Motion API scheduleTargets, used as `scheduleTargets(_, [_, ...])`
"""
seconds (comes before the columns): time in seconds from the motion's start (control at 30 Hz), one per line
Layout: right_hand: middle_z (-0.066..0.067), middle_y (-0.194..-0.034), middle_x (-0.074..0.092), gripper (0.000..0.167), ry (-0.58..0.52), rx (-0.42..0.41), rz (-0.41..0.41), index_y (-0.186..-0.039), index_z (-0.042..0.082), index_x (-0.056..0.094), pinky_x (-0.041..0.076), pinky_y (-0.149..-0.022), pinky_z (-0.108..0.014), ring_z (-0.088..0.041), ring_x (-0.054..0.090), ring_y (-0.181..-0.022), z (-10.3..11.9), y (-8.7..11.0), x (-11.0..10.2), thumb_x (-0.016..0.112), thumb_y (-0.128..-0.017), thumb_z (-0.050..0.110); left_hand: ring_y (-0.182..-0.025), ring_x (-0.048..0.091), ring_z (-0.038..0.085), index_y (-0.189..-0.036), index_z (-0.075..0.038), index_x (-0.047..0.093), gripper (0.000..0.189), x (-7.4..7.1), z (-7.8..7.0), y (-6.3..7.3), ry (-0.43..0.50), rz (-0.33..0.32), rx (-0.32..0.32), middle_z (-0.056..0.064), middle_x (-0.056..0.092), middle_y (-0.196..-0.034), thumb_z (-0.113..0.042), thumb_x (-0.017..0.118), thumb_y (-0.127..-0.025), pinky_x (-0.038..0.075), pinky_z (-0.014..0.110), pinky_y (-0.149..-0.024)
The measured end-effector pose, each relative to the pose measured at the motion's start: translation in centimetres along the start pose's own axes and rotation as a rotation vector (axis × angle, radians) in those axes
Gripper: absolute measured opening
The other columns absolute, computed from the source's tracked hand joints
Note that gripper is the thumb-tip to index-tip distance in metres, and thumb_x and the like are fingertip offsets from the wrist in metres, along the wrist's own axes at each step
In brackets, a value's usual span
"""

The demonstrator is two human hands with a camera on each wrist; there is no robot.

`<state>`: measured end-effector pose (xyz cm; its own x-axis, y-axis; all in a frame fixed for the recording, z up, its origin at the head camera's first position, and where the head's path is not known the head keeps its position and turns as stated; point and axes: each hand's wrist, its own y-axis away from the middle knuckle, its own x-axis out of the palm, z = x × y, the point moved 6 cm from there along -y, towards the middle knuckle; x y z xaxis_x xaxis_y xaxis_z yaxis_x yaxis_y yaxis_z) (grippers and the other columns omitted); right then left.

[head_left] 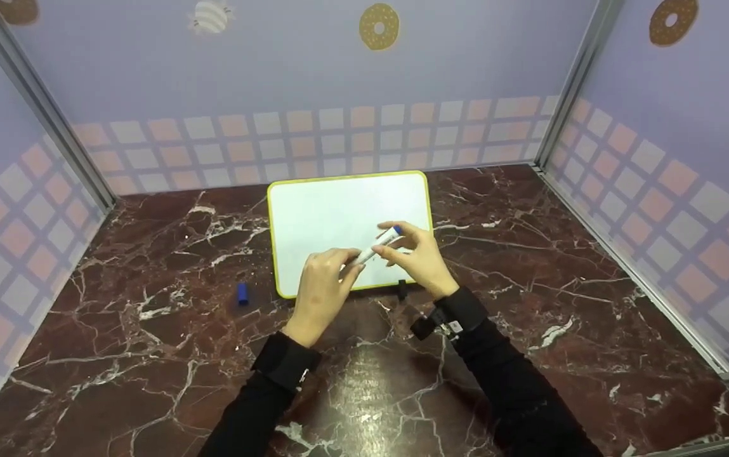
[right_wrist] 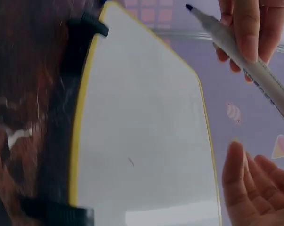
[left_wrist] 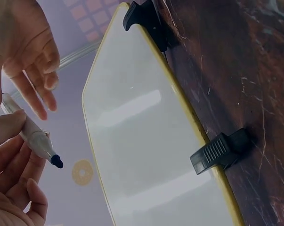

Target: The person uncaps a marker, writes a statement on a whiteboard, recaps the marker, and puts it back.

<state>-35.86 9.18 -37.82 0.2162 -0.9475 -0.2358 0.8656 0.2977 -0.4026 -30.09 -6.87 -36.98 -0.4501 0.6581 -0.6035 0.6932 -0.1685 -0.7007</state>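
Pinching one marker [left_wrist: 33, 134]: one of two hands [head_left: 324, 282]; one loose cap [head_left: 242, 294].

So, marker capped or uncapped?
Uncapped: the marker shows a bare tip in both wrist views; a blue cap lies on the table.

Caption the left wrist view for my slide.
Left hand holding an uncapped marker near a yellow-rimmed whiteboard with two black clips.

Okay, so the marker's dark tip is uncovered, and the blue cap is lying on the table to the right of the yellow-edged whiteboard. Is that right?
Not quite: the blue cap lies on the table to the left of the yellow-edged whiteboard, not the right, as the head view shows. The marker's dark tip is uncovered, as you said.
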Motion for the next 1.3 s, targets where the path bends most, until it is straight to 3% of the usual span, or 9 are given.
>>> scheduleTargets(0.2, [0.002, -0.087, 0.069, 0.027, -0.336, 0.047, 0.014, -0.111, -0.008, 0.066, 0.05, -0.064, -0.021, -0.01, 0.059, -0.069, -1.1, 0.2, 1.7, 0.073, -0.089, 0.006, -0.083, 0.071, 0.021, -0.104, -0.005, 0.074, 0.02, 0.0, -0.2, 0.1, 0.009, 0.005, 0.015, 0.009, 0.076, -0.096, -0.016, 0.075, -0.087, 0.054, 0.039, -0.079])
scheduleTargets(0.43, [0.002, -0.074, 0.06, 0.003, -0.428, 0.085, -0.081, -0.089, 0.002, 0.066, 0.043, -0.059, -0.021, -0.01, 0.051, -0.061, -1.5, 0.4, 1.9, 0.068, -0.091, 0.002, -0.085, 0.072, 0.022, -0.105, -0.004, 0.074, 0.026, 0.4, 0.1, 0.1, 0.034, 0.039, 0.017, 0.009, 0.076, -0.094, -0.024, 0.075, -0.088, 0.056, 0.04, -0.08])
scheduleTargets(0.53, [0.003, -0.071, 0.058, 0.012, -0.474, 0.097, -0.142, -0.084, 0.008, 0.064, 0.042, -0.056, -0.019, -0.009, 0.05, -0.057, -1.5, 0.4, 1.6, 0.064, -0.092, -0.001, -0.089, 0.072, 0.024, -0.107, -0.003, 0.074, 0.031, 0.1, 0.9, -0.4, 0.052, 0.038, -0.013, 0.011, 0.076, -0.098, -0.03, 0.071, -0.091, 0.056, 0.043, -0.086])
scheduleTargets(0.7, [0.003, -0.07, 0.053, 0.021, -0.567, 0.035, -0.232, -0.079, 0.011, 0.055, 0.039, -0.05, -0.018, -0.008, 0.048, -0.053, -1.0, 0.3, 1.3, 0.059, -0.093, -0.005, -0.115, 0.064, 0.031, -0.115, -0.003, 0.07, 0.027, -2.0, 4.1, -1.2, 0.039, -0.02, -0.157, 0.016, 0.068, -0.122, -0.02, 0.061, -0.097, 0.049, 0.045, -0.106])
scheduleTargets(0.83, [0.002, -0.074, 0.057, 0.021, -0.594, -0.03, -0.252, -0.08, 0.01, 0.051, 0.043, -0.05, -0.017, -0.008, 0.051, -0.055, -0.6, 0.0, 2.0, 0.059, -0.093, -0.005, -0.137, 0.042, 0.038, -0.133, 0.001, 0.058, 0.037, -3.6, 7.5, -1.2, 0.028, -0.068, -0.28, 0.023, 0.042, -0.149, -0.01, 0.058, -0.097, 0.037, 0.047, -0.119])
scheduleTargets(0.97, [-0.005, -0.091, 0.071, 0.007, -0.593, -0.073, -0.201, -0.094, 0.003, 0.061, 0.056, -0.062, -0.023, -0.014, 0.067, -0.07, -0.5, -1.0, 3.8, 0.055, -0.098, 0.003, -0.145, 0.029, 0.043, -0.15, 0.001, 0.038, 0.051, -4.1, 10.7, -0.2, 0.075, -0.026, -0.425, 0.025, 0.023, -0.16, -0.006, 0.05, -0.101, 0.028, 0.054, -0.122])
scheduleTargets(1.03, [-0.012, -0.103, 0.072, 0.017, -0.572, -0.095, -0.164, -0.103, -0.004, 0.064, 0.059, -0.073, -0.028, -0.018, 0.071, -0.082, -0.6, -1.6, 4.9, 0.052, -0.1, 0.008, -0.146, 0.027, 0.043, -0.153, 0.001, 0.031, 0.053, -3.9, 12.1, 0.3, 0.113, 0.026, -0.5, 0.026, 0.024, -0.16, -0.006, 0.045, -0.103, 0.024, 0.055, -0.123])
scheduleTargets(1.17, [-0.024, -0.113, 0.068, 0.024, -0.499, -0.13, -0.146, -0.107, -0.016, 0.063, 0.06, -0.085, -0.033, -0.02, 0.071, -0.09, -1.0, -3.2, 6.5, 0.057, -0.099, 0.006, -0.137, 0.045, 0.042, -0.156, -0.001, 0.026, 0.054, -3.1, 13.8, 1.1, 0.204, 0.118, -0.606, 0.025, 0.04, -0.153, -0.007, 0.041, -0.104, 0.038, 0.054, -0.115])
scheduleTargets(1.3, [-0.026, -0.1, 0.068, 0.014, -0.361, -0.124, -0.178, -0.097, -0.013, 0.064, 0.058, -0.076, -0.026, -0.015, 0.068, -0.078, -1.7, -4.7, 7.9, 0.067, -0.091, -0.001, -0.119, 0.061, 0.041, -0.155, -0.004, 0.029, 0.054, -2.8, 14.8, 1.6, 0.262, 0.134, -0.667, 0.026, 0.054, -0.141, -0.005, 0.044, -0.104, 0.052, 0.05, -0.1])
